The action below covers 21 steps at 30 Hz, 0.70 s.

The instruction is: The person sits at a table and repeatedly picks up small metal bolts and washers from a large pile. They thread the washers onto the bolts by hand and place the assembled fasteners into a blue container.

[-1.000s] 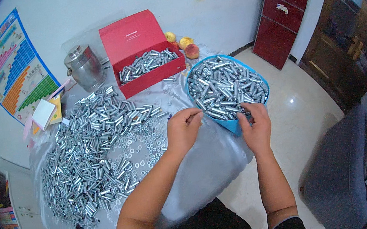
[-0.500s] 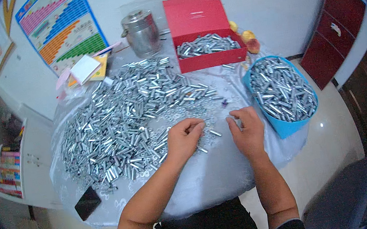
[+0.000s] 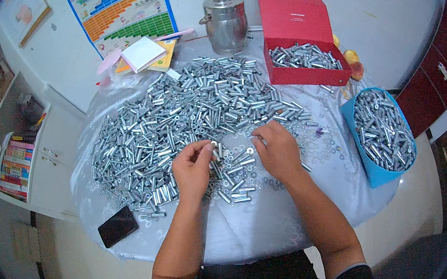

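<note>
A broad heap of shiny metal sleeves (image 3: 139, 133) covers much of the table, with small flat washers (image 3: 231, 154) scattered along its near right side. At the right edge of the heap, my left hand (image 3: 191, 171) pinches a small metal washer (image 3: 214, 144) between thumb and forefinger. Just across a narrow gap, my right hand (image 3: 279, 152) is held low over the washers, its thumb and forefinger drawn together. Whatever those fingertips hold, if anything, is too small to make out. Several loose sleeves (image 3: 237, 187) lie between the two hands.
A blue bin (image 3: 374, 163) full of sleeves stands at the right. Behind it sits an open red box (image 3: 310, 76) holding more. A steel canister (image 3: 226, 25) and a notepad (image 3: 143, 53) stand at the back. A black phone (image 3: 117, 226) lies near the front left edge.
The view has turned left, so the scene sits farther right. My left hand has moved left over the heap's edge and now has a washer at its fingertips. My right hand has curled its fingers inward.
</note>
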Tool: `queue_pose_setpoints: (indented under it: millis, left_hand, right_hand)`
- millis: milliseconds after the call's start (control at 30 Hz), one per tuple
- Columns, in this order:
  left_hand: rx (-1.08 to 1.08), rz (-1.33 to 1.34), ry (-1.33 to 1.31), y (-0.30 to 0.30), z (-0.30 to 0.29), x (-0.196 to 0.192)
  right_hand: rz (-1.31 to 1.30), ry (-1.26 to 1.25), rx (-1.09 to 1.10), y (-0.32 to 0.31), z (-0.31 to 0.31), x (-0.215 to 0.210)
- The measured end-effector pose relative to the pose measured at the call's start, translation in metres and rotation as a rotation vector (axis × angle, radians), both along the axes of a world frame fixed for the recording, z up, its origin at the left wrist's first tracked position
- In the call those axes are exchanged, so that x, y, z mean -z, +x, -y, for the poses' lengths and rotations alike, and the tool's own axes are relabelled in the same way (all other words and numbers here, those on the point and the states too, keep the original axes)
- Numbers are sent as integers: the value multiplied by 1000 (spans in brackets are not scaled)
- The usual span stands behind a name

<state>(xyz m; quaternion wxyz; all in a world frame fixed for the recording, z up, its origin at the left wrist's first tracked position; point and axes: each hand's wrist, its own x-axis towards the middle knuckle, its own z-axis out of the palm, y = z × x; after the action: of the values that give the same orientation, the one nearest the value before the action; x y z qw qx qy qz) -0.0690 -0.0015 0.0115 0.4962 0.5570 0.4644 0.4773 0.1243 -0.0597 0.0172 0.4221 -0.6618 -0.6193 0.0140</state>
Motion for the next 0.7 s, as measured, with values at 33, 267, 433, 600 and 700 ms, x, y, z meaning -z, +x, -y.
queue_pose_setpoints:
  millis: [33,267,433,600,700]
  left_hand:
    - [-18,17,-8,-3,-3,-5]
    - [-139,99,54,-16,-18,4]
    - [-146,138,152,-12,-21,9]
    - [-153,104,194,-18,-24,10]
    - [-189,-36,252,-23,-26,9]
  right_hand:
    - [3,3,-15,-3,-7,3]
    - [66,-16,-94,-25,-50,25]
    - [153,-160,9,-30,-75,34]
    - [247,-154,5,-32,-81,39]
    - [277,-125,-18,-28,-81,45]
